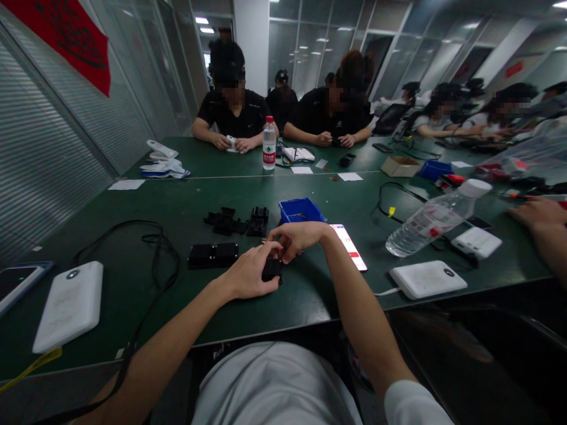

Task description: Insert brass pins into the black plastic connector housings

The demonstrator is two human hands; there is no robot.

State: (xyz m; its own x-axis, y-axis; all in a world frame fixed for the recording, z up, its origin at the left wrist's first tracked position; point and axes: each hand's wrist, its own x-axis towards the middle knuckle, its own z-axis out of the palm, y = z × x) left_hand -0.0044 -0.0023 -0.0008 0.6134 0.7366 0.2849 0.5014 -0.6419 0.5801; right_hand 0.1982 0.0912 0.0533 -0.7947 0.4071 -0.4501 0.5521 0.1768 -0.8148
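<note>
Black part (271,271) touches both curled hands (252,271), right wrist (326,232) bent.

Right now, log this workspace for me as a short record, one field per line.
Left hand: around a small black part
Right hand: fingers bent at the same part; exact grip hidden
Surface: green table
Beyond the hands: blue tray, small contents unclear
Left of the tray: loose black pieces
Right of the right hand: phone, screen lit
Farther right: clear bottle, white cap
</note>
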